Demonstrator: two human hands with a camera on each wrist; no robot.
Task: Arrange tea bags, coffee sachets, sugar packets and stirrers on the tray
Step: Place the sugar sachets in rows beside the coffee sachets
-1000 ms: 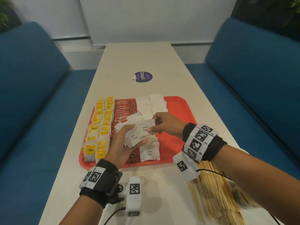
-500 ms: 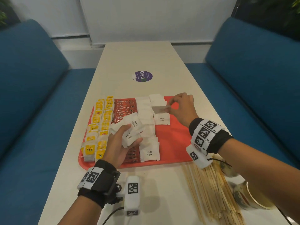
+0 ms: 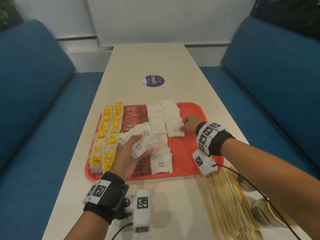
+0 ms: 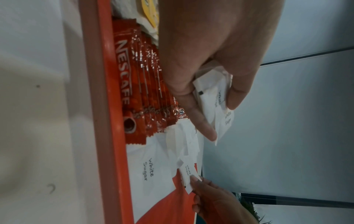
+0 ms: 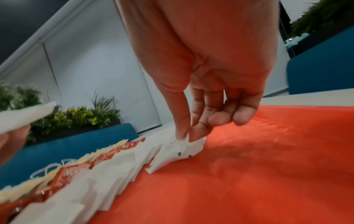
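1. The right hand (image 3: 189, 124) was down on the red tray (image 3: 194, 108), thumb and forefinger pinching the right edge of one sugar packet (image 3: 175, 131) at the near end of the second white row, so the packet sat just left of the fingers (image 5: 199, 131) and lay flat, touching the row.
2. The next slot looked like the bare red just nearer the person, so the right hand was clearly the closer one.
3. The left hand (image 3: 129, 153) hovered over the coffee sachets (image 3: 134, 116), fingers curled round a loose bunch of spare sugar packets (image 3: 142, 141).
4. Tea bags (image 3: 107, 134) filled the left side of the tray, and the stirrers (image 3: 225, 201) were on the desk (image 3: 164, 205), off the tray.
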